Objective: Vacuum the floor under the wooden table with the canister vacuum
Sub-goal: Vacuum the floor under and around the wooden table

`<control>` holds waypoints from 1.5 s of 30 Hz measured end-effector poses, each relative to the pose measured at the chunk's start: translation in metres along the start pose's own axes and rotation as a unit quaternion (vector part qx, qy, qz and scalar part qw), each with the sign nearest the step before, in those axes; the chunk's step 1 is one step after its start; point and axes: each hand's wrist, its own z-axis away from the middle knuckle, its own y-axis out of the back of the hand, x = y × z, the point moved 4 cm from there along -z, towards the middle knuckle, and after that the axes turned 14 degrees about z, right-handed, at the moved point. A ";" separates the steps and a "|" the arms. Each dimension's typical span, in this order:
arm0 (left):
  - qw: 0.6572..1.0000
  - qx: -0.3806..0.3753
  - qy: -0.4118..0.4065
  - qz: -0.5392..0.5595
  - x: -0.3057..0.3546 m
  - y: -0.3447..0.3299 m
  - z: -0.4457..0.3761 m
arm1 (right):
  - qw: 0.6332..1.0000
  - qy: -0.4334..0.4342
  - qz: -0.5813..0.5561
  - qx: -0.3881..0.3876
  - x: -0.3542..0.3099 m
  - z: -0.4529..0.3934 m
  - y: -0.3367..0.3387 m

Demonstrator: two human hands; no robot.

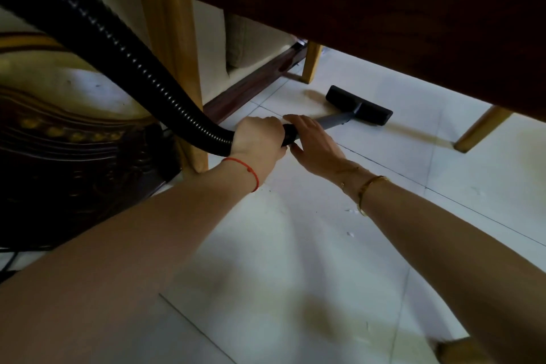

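Note:
A black ribbed vacuum hose [97,35] curves down from the upper left to a black handle. My left hand [258,139] is closed around that handle where the hose ends. My right hand [314,145] rests just ahead of it, fingers loosely laid over the grey wand [335,120]. The wand runs up and right to a black floor nozzle [359,104] lying flat on the white tiled floor [295,245]. The dark underside of the wooden table [384,9] fills the top right. The canister itself is out of view.
Light wooden table legs stand at the left [180,68], far middle [311,63], and right [481,133]. A dark carved wooden furniture piece [74,162] sits at the left. A dark baseboard [251,89] runs along the wall. Small white specks [350,233] lie on the tiles.

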 end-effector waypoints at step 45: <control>0.980 0.008 -0.197 0.016 0.034 0.061 0.092 | 0.994 -0.028 0.075 0.075 -0.003 0.122 0.043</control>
